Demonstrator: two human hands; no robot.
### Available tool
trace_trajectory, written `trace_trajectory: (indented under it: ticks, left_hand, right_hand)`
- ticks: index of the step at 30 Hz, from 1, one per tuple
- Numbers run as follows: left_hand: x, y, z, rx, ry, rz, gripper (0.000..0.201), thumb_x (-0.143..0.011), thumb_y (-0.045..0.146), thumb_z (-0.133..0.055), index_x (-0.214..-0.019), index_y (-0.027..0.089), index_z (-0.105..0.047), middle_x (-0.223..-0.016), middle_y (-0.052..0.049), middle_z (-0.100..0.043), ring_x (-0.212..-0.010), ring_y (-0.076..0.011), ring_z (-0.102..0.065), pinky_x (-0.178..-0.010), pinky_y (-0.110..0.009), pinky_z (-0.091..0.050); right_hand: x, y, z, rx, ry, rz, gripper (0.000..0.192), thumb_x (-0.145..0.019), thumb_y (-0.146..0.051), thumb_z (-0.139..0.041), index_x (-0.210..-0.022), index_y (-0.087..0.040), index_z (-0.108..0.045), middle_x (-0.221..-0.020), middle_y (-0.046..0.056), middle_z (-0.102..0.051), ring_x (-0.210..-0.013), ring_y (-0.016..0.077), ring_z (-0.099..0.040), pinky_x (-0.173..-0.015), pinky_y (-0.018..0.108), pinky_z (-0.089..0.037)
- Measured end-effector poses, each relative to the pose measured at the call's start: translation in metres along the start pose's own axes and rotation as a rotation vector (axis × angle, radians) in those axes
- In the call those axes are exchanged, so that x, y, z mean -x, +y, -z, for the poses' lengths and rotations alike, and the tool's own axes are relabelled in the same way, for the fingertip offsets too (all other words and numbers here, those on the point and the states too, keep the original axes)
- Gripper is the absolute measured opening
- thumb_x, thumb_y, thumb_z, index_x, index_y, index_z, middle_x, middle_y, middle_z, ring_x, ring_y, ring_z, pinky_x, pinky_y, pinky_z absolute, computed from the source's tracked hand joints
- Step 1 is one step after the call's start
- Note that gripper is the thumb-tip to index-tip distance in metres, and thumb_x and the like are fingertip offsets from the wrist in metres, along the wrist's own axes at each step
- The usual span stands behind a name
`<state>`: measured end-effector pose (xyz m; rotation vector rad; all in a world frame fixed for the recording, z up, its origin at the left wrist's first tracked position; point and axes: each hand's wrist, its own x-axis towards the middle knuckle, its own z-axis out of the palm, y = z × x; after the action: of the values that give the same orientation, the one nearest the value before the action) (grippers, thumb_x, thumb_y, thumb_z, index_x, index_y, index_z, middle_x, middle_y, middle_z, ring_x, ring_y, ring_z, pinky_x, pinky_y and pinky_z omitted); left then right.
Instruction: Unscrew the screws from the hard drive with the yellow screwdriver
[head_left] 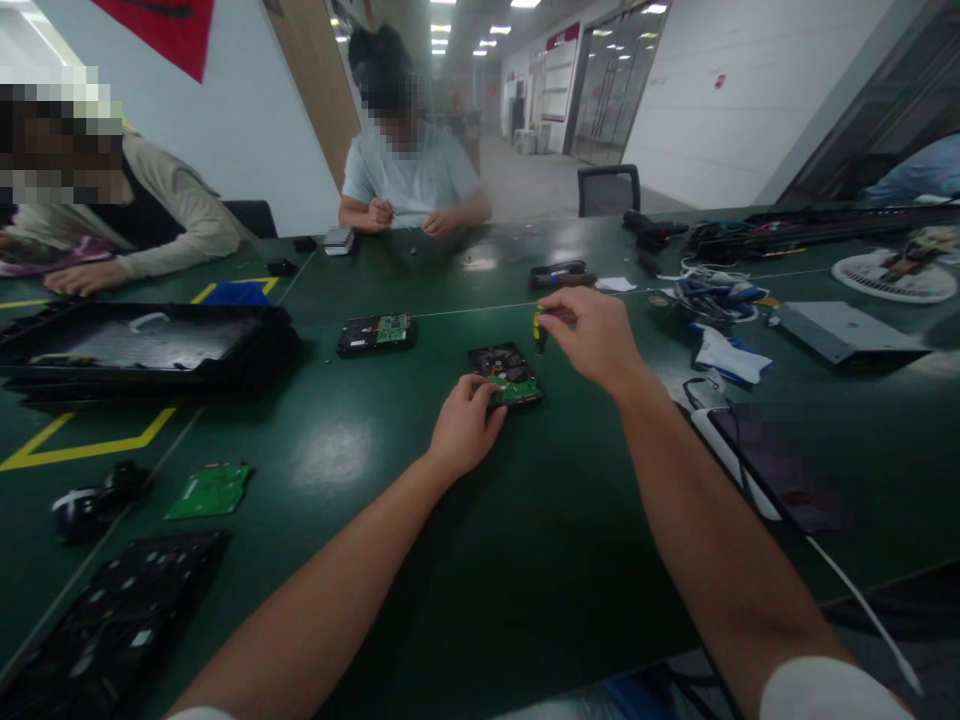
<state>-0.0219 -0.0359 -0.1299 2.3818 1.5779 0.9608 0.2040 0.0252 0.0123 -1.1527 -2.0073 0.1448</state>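
Note:
A hard drive lies on the green table in front of me, its green circuit board facing up along the near edge. My left hand grips the drive's near left corner, thumb and fingers around the board end. Just right of the drive, my right hand pinches a short yellow-and-black screwdriver, held upright above the table. Its tip is too small to make out. A second hard drive rests farther left with its board showing. Nearer to me at left lies a loose green circuit board.
Black casings are stacked at left, with a black panel at near left. A phone-like device with cables, a glove and a metal box occupy the right. Two people sit across the table.

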Motion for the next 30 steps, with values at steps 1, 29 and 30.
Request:
trace_trajectory:
  ticks: [1, 29, 30]
  left_hand:
    - [-0.0001, 0.0003, 0.0002, -0.001, -0.001, 0.002, 0.036, -0.102, 0.034, -0.062, -0.136, 0.021, -0.062, -0.139, -0.015, -0.054, -0.128, -0.0332, -0.062, -0.109, -0.055, -0.056]
    - [0.0006, -0.0008, -0.0001, 0.005, 0.004, -0.005, 0.037, -0.101, 0.031, -0.064, -0.137, 0.023, -0.061, -0.139, -0.014, -0.054, -0.127, -0.0329, -0.062, -0.109, -0.055, -0.056]
    - [0.0006, -0.0007, 0.0001, 0.005, 0.003, -0.004, 0.037, -0.101, 0.031, -0.064, -0.136, 0.022, -0.061, -0.139, -0.015, -0.054, -0.127, -0.0331, -0.062, -0.11, -0.055, -0.056]
  right_hand:
    - [0.0001, 0.0003, -0.0005, -0.004, 0.013, -0.005, 0.009, -0.093, -0.027, -0.072, -0.1, -0.023, -0.074, -0.109, 0.01, -0.079, -0.097, 0.029, -0.072, -0.092, 0.046, -0.054]
    - [0.0005, 0.0037, -0.0044, 0.054, 0.061, -0.044, 0.017, -0.088, -0.024, -0.076, -0.101, -0.024, -0.064, -0.106, 0.011, -0.073, -0.092, 0.0289, -0.067, -0.087, 0.045, -0.053]
    - [0.0005, 0.0034, -0.0043, 0.048, 0.055, -0.038, 0.016, -0.089, -0.025, -0.075, -0.1, -0.023, -0.064, -0.106, 0.011, -0.073, -0.093, 0.029, -0.067, -0.087, 0.045, -0.053]
